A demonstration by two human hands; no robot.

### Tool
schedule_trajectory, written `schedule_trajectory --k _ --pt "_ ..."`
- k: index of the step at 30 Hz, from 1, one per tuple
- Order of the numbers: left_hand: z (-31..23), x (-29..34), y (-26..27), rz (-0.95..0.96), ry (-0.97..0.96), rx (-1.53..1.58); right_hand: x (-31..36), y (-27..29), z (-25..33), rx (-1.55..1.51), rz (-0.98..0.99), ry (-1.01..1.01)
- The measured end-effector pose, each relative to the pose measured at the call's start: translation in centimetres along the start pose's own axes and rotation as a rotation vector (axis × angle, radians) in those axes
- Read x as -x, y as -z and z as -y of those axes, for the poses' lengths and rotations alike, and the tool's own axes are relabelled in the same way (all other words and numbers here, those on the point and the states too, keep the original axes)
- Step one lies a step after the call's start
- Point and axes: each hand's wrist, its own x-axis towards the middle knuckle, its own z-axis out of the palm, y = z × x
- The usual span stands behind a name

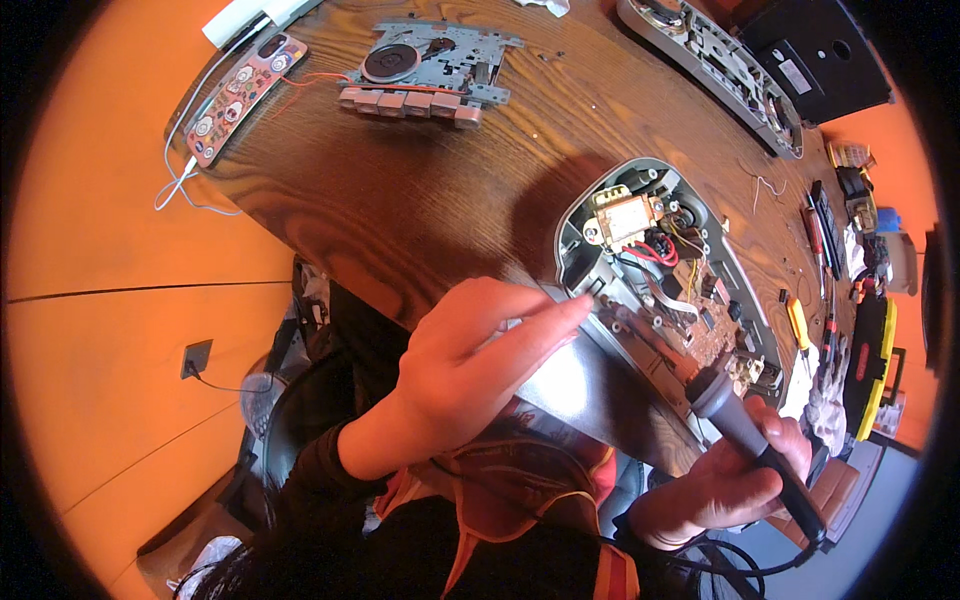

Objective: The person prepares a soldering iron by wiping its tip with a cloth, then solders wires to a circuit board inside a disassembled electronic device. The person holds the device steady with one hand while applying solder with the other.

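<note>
My right hand [745,470] is closed around the dark handle of a soldering iron [735,415]. Its brownish barrel slants up and left over the near edge of an opened grey plastic housing [745,285]. Inside the housing sit a brown circuit board [712,345], a transformer [624,219] and red, white and other thin wires. My left hand [465,365] is beside the housing's left edge, its fingers pressed together close to the iron's front end. Whatever those fingertips may hold is too small or hidden to name.
A cassette mechanism [430,70] with a row of keys lies on the wooden table [420,190]. A phone [245,100] with a white cable is at the far left. Another housing half [715,75] stands far right. Screwdrivers [797,322] and a yellow-black case [870,370] line the right side.
</note>
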Motion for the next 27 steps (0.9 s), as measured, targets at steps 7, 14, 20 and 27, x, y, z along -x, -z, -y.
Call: schedule_trajectory --k 7,14,20,27 --pt "-0.2 0.2 1.1 0.124 -0.018 0.016 0.0 0.4 -0.6 0.003 -0.069 -0.006" --pt "-1.5 0.4 0.4 -0.033 -0.110 0.078 0.8 -0.4 -0.9 0.269 -0.252 -0.019" --pt "-1.8 -0.5 2.3 0.259 -0.026 -0.002 0.3 -0.7 -1.0 0.184 -0.136 0.030" --pt "-1.6 -1.3 2.8 0.359 0.013 0.023 -0.2 -0.7 -1.1 0.079 -0.009 0.057"
